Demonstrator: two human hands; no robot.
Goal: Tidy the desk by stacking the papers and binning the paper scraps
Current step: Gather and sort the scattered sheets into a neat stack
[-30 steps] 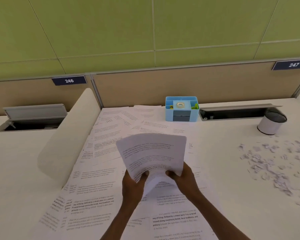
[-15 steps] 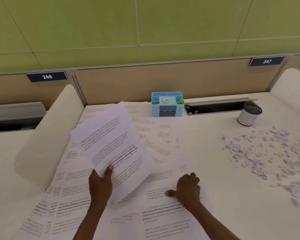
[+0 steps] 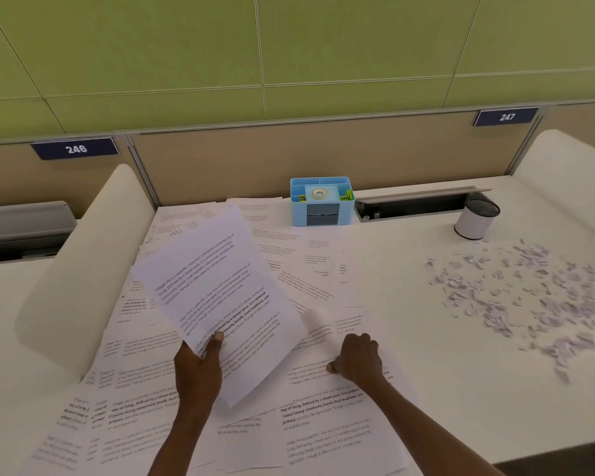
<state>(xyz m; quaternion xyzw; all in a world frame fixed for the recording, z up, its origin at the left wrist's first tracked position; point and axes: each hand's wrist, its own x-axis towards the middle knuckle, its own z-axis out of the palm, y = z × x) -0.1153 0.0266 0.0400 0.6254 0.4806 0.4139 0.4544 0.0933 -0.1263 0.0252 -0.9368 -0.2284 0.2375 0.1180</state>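
My left hand (image 3: 197, 367) grips a small stack of printed sheets (image 3: 217, 297) by its lower edge, holding it tilted above the desk. Many more printed papers (image 3: 145, 403) lie spread and overlapping over the left and middle of the white desk (image 3: 461, 389). My right hand (image 3: 358, 359) rests on one of these loose sheets (image 3: 340, 324), fingers curled and pinching its edge, which lifts slightly. A wide scatter of small paper scraps (image 3: 522, 297) covers the desk's right side. A small white bin with a dark rim (image 3: 476, 218) stands at the back right, just behind the scraps.
A light blue desk organiser (image 3: 320, 201) with a tape roll stands at the back centre. An open cable tray (image 3: 413, 204) runs to its right. Rounded white dividers (image 3: 83, 255) border the desk left and right. A beige partition with number plates closes the back.
Both hands held the stack upright a second ago. Now the left hand alone holds it, swung to the left, and the right hand has dropped onto a loose sheet and curled on its edge.
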